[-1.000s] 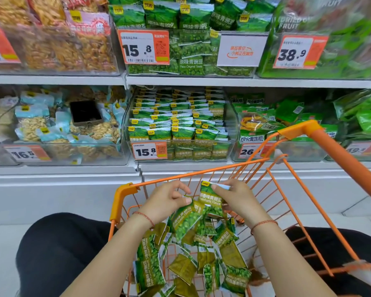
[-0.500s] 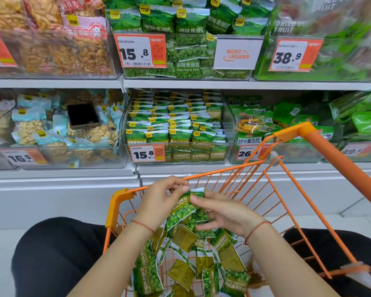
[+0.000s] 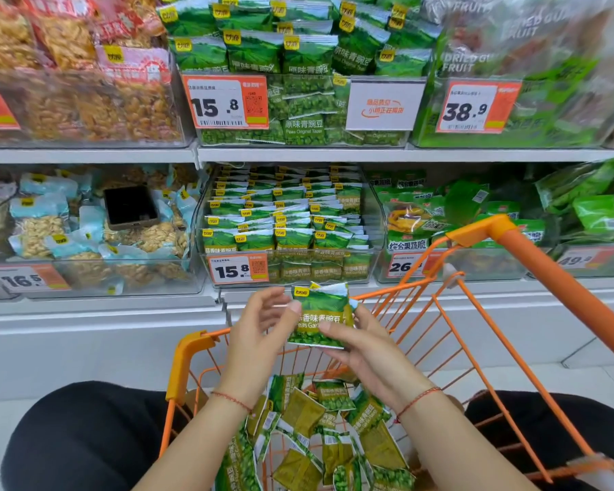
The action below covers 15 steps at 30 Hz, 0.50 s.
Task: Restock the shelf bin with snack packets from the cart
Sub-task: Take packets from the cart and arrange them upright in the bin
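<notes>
A small stack of green garlic-pea packets (image 3: 321, 315) stands upright just above the orange cart's (image 3: 188, 352) front rim. My right hand (image 3: 364, 345) grips the stack, thumb across the front and fingers behind. My left hand (image 3: 263, 324) is beside it with relaxed fingers, its thumb tip touching the stack's left edge. Several more green packets (image 3: 316, 423) lie loose in the cart below my wrists. Straight ahead on the lower shelf is the clear bin (image 3: 376, 225) with the 15.8 price tag (image 3: 238, 271), filled with rows of the same packets (image 3: 284, 221).
A dark phone (image 3: 130, 207) lies on the nut packets in the clear bin to the left. Another bin of green snacks (image 3: 426, 221) sits to the right, behind the cart's raised orange handle (image 3: 560, 288). An upper shelf (image 3: 298, 154) overhangs the bins. My dark-clad knees flank the cart.
Both hands have risen out of the cart with the packets, now gathered upright and closer to the shelf. My left hand's grip has loosened to a thumb touch.
</notes>
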Available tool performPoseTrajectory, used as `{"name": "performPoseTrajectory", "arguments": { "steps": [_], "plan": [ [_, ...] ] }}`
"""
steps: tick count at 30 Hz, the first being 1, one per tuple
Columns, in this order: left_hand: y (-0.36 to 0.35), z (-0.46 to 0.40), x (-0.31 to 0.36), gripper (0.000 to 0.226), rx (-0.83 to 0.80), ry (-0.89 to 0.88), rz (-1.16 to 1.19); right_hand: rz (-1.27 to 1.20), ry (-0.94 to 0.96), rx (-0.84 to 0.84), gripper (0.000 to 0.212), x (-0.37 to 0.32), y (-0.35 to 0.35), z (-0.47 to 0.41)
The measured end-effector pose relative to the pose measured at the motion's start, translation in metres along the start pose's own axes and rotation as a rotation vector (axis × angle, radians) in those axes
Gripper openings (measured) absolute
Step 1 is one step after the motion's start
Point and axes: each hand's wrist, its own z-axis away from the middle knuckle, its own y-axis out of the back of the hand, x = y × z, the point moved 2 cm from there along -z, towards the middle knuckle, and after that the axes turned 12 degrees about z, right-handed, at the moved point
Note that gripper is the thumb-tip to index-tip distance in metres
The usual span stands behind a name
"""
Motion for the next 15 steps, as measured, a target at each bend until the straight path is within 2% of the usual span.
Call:
{"name": "performPoseTrajectory", "arguments": {
  "steps": [1, 5, 10, 15],
  "plan": [
    [-0.003, 0.001, -0.002, 0.03, -0.058, 0.04, 0.005, 0.02, 0.031, 0.009, 0.071, 0.0, 0.0, 0.0],
    [-0.008, 0.001, -0.012, 0.024, -0.179, 0.073, 0.045, 0.095, 0.059, 0.038, 0.054, 0.0, 0.001, 0.003],
    [-0.008, 0.005, -0.009, 0.027, -0.187, 0.012, 0.069, 0.158, 0.11, 0.064, 0.054, -0.001, 0.001, 0.004],
    [-0.005, 0.001, -0.009, 0.013, -0.11, 0.027, 0.078, 0.236, 0.15, 0.03, 0.041, -0.003, -0.003, 0.007]
  ]
}}
